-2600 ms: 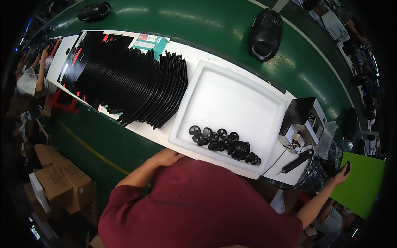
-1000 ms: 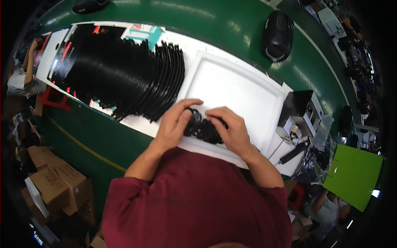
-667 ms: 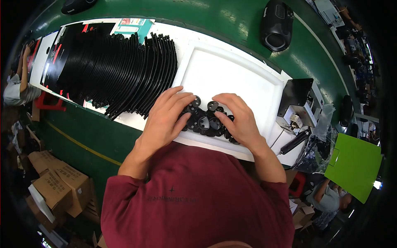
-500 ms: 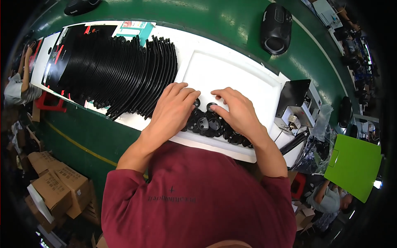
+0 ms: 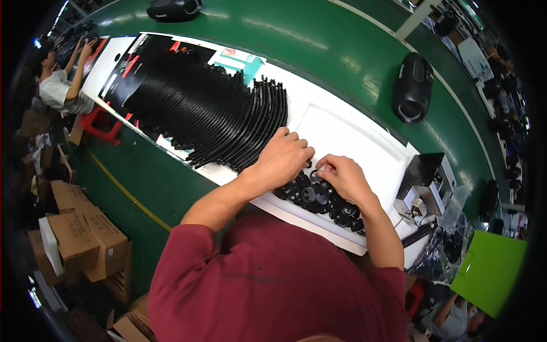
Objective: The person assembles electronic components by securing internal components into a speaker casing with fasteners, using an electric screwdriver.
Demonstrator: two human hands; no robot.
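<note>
A heap of small black round parts (image 5: 322, 200) lies in the near corner of a white tray (image 5: 364, 128). My left hand (image 5: 283, 159) rests knuckles-up on the far left edge of the heap, fingers curled down into it. My right hand (image 5: 342, 178) sits just to its right, fingertips bent into the parts and nearly touching the left hand. The fingers hide whatever is under them. Left of the tray a long fanned row of thin black curved bands (image 5: 216, 114) lies on the white table top.
A green conveyor belt (image 5: 319, 40) runs behind the table and carries black speakers (image 5: 412, 88). A metal fixture box (image 5: 428, 178) stands right of the tray and a green board (image 5: 490, 272) lies further right. Cardboard boxes (image 5: 80, 239) sit on the floor at left. Another person (image 5: 57, 85) works at far left.
Both hands came from outside the tray onto the heap of black parts. Over the last second they stayed in the heap, shifting slightly toward its far side.
</note>
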